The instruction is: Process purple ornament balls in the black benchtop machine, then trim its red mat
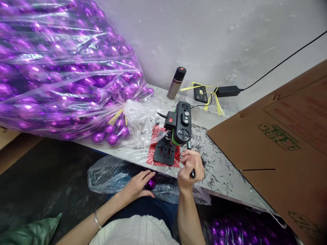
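My right hand [191, 167] is wrapped round the black-gripped lever [192, 174] of a small black bench machine [184, 121]. The machine stands on a slotted black base plate [165, 153], over a red plastic sheet [176, 162] on the table. Low at the table's front edge, my left hand [139, 185] has its fingers stretched out and its thumb apart. Beside those fingers shows a shiny purple ball [150, 184], with a clear plastic bag [107, 175] spread across my lap. Whether the left fingers touch the ball, I cannot tell.
A big tied bag of purple balls [63, 68] fills the left side. Behind the machine are a bottle [176, 83], a phone [200, 93] and a power adapter [228, 91]. A cardboard box [281, 143] stands right. Black scraps litter the table [217, 170]. More purple balls [237, 231] lie below.
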The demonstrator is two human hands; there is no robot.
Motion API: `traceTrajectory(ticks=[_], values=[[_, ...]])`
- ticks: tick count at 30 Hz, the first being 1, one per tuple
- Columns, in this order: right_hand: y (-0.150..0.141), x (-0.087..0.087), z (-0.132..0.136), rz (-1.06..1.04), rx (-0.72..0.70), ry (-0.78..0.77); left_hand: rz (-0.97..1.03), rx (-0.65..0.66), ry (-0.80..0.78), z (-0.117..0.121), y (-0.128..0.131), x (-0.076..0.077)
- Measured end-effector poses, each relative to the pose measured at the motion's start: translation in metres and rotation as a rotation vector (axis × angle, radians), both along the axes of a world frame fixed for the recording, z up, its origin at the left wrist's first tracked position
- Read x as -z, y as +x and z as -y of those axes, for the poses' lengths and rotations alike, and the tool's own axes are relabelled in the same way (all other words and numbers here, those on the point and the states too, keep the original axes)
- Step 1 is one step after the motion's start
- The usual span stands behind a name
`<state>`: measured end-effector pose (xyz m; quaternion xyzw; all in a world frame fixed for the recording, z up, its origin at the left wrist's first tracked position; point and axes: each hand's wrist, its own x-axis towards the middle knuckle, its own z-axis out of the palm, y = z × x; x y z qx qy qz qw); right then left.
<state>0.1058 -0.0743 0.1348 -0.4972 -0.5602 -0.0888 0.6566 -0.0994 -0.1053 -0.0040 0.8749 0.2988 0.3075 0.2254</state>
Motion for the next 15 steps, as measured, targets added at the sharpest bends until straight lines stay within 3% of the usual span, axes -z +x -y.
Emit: traceTrajectory(ticks=[3, 7, 10, 12, 13, 15], values=[[0.0, 0.001, 0.0, 0.008, 0.003, -0.01, 0.133, -0.07, 0.108, -0.032, 0.015, -0.02], [0.003, 0.002, 0.003, 0.034, -0.016, -0.026, 0.249, -0.48, 0.245, -0.109, 0.015, -0.067], [0.006, 0.003, 0.005, 0.046, -0.04, -0.048, 0.397, -1.048, 0.372, -0.153, -0.022, -0.095], [0.007, 0.004, 0.005, 0.056, -0.042, -0.051, 0.458, -1.356, 0.465, -0.169, -0.057, -0.103], [0.007, 0.005, 0.005, 0.058, -0.036, -0.049, 0.452, -1.429, 0.5, -0.174, -0.074, -0.104], [0.007, 0.005, 0.005, 0.052, -0.021, -0.044, 0.305, -1.443, 0.488, -0.182, -0.1, -0.101]])
